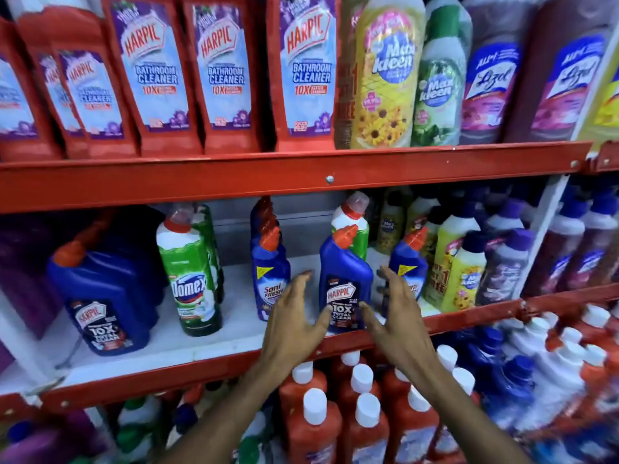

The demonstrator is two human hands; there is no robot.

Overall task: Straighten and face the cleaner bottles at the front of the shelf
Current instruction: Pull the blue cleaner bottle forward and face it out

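Observation:
A blue Harpic bottle (345, 279) with an orange cap stands upright at the front edge of the middle shelf (201, 339), label facing me. My left hand (294, 316) is spread beside its left side and my right hand (395, 316) beside its right side. Both thumbs touch the label's lower edge, while the fingers stay spread and do not wrap the bottle. A blue Sani Fresh bottle (269, 279) stands just left, a second blue bottle (407, 266) right. A green Domex bottle (191, 276) and a large blue Harpic jug (100, 296) stand further left.
Red Harpic Bathroom Cleaner packs (157, 72) and Max Kleen and Lizol bottles (485, 85) fill the top shelf. Yellow and purple bottles (469, 272) crowd the middle shelf's right end. White-capped red bottles (361, 413) stand below. Red steel rails (301, 179) edge each shelf.

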